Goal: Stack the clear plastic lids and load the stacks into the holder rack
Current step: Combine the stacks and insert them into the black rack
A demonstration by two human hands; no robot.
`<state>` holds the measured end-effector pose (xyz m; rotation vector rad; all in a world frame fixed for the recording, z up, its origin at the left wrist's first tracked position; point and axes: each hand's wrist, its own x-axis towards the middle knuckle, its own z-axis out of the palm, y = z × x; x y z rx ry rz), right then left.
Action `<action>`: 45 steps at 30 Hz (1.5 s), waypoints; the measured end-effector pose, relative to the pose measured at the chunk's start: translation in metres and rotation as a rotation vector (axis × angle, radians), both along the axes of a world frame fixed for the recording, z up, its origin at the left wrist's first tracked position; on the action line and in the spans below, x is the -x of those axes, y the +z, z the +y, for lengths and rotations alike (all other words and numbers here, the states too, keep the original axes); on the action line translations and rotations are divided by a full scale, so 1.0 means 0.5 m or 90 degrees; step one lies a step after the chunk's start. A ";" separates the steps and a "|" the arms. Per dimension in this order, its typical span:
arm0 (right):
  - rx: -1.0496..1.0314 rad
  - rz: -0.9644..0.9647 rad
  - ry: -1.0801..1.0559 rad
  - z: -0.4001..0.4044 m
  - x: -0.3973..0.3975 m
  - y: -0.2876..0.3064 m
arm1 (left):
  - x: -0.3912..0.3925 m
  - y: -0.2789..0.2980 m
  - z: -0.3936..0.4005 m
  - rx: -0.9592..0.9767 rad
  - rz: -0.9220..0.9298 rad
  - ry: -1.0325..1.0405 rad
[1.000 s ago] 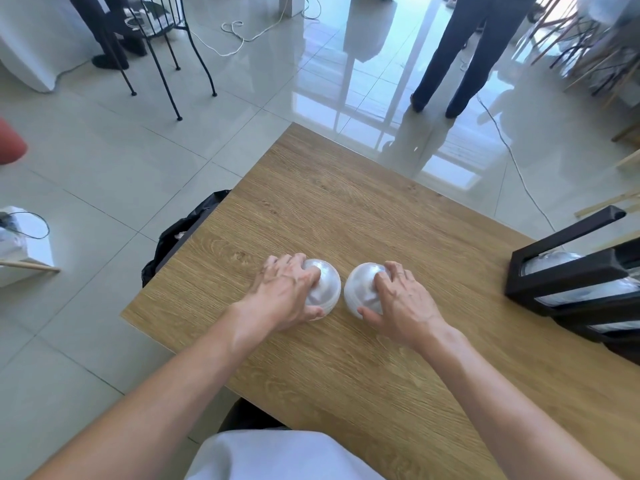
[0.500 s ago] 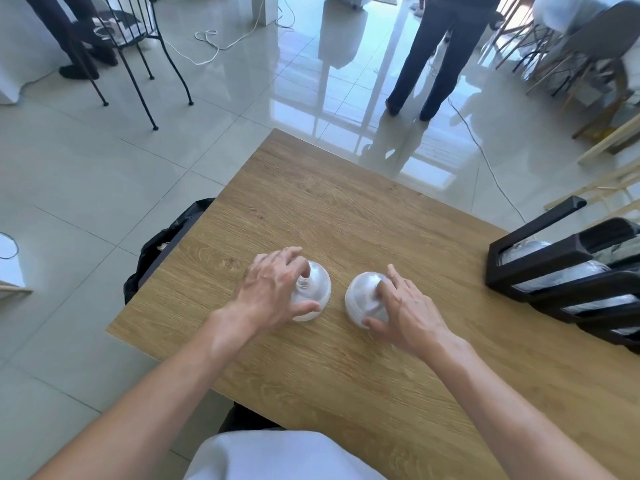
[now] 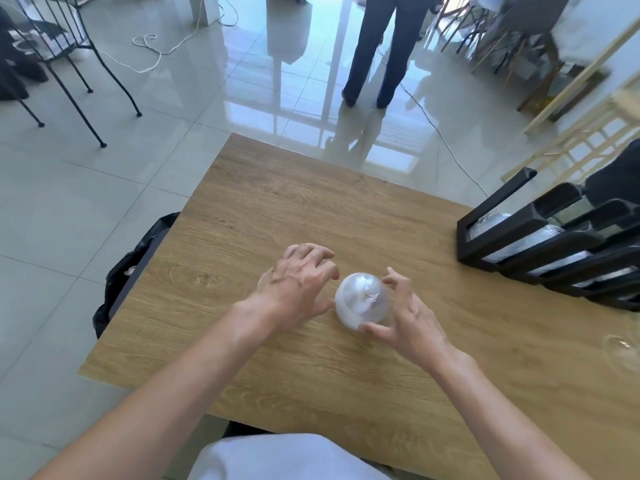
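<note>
Stacking looks in hand: the right hand cups the lid stack on the worktop, while the left hand hovers beside it, fingers loosely spread. Next, likely carry it to the holder rack.

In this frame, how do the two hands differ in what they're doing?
The right hand pinches the clear lid stack between thumb and fingers; the left hand holds nothing, its fingers loosely spread. The right touches the stack; the left sits just beside it. Both hover low over the wooden table.
</note>
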<state>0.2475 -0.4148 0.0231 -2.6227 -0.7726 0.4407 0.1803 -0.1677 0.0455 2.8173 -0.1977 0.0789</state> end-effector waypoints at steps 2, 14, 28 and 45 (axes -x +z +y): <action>-0.008 0.033 -0.045 -0.014 0.009 -0.013 | -0.019 -0.001 -0.019 -0.012 0.017 -0.050; -0.111 0.117 -0.248 0.016 0.040 -0.102 | -0.095 -0.015 -0.103 -0.064 0.232 -0.139; -0.139 0.095 -0.221 -0.045 0.036 -0.116 | -0.102 -0.012 -0.118 -0.038 0.293 -0.158; -0.094 0.077 -0.139 -0.052 -0.005 -0.127 | -0.086 -0.023 -0.135 0.070 0.244 -0.082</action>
